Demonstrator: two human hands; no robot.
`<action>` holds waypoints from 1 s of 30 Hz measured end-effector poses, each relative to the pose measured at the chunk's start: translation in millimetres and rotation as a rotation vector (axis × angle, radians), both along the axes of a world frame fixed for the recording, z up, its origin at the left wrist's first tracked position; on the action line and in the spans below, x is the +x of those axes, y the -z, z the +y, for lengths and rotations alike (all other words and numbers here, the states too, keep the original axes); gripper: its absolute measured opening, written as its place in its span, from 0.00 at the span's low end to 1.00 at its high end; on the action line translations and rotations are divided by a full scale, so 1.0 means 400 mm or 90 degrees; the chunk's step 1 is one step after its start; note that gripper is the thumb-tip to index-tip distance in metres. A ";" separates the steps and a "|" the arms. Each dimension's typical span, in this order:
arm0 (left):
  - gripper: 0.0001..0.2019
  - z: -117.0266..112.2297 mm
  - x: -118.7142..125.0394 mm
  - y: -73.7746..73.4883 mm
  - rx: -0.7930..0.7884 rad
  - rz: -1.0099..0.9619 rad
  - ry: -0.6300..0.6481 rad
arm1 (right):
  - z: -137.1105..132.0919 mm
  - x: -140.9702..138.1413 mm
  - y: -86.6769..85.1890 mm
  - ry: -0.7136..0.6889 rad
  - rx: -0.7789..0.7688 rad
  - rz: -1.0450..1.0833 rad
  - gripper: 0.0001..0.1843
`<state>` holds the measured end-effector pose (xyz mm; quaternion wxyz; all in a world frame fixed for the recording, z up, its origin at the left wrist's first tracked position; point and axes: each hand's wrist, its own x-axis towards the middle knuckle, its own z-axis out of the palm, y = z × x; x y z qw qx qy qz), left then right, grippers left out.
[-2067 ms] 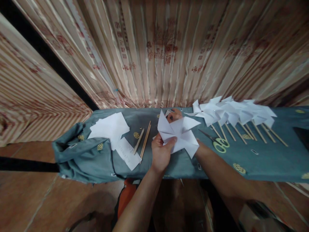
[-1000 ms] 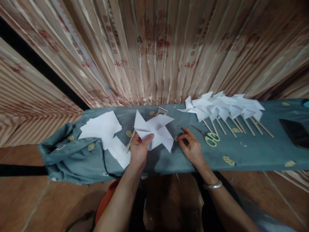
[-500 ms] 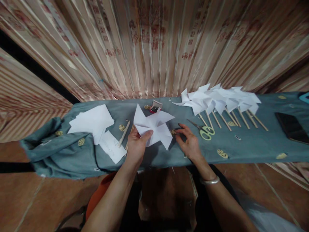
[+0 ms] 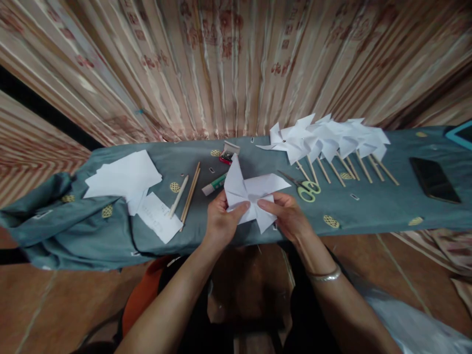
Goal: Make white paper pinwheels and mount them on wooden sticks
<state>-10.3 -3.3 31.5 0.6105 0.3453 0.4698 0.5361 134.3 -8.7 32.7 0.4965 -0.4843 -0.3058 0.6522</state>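
Pleated curtains hang behind a narrow surface spread with blue-green cloth. Between the left hand and the right hand is a folded white paper pinwheel, equally near both, with no clear long axis; one blade points away beyond the left hand. Both hands are clamped on it, thumbs on the front by its centre, the fingers behind mostly hidden. Just beyond the left hand lies a green-and-white tube; scissors lie near, outward of the right hand.
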 end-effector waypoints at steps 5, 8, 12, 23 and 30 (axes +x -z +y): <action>0.17 -0.003 0.015 0.009 0.011 0.023 0.005 | -0.003 0.001 0.017 0.046 0.017 -0.061 0.15; 0.16 -0.002 0.019 0.014 0.008 0.030 0.006 | -0.006 0.002 0.029 0.072 0.086 -0.125 0.12; 0.17 0.001 0.022 0.024 0.011 0.046 0.005 | -0.011 0.004 0.032 0.079 0.182 -0.239 0.08; 0.14 -0.002 0.024 0.034 0.028 0.015 0.050 | -0.021 0.009 0.022 0.098 0.213 -0.440 0.13; 0.15 0.000 0.024 0.042 0.052 0.073 0.046 | -0.024 0.010 0.016 0.076 0.226 -0.396 0.11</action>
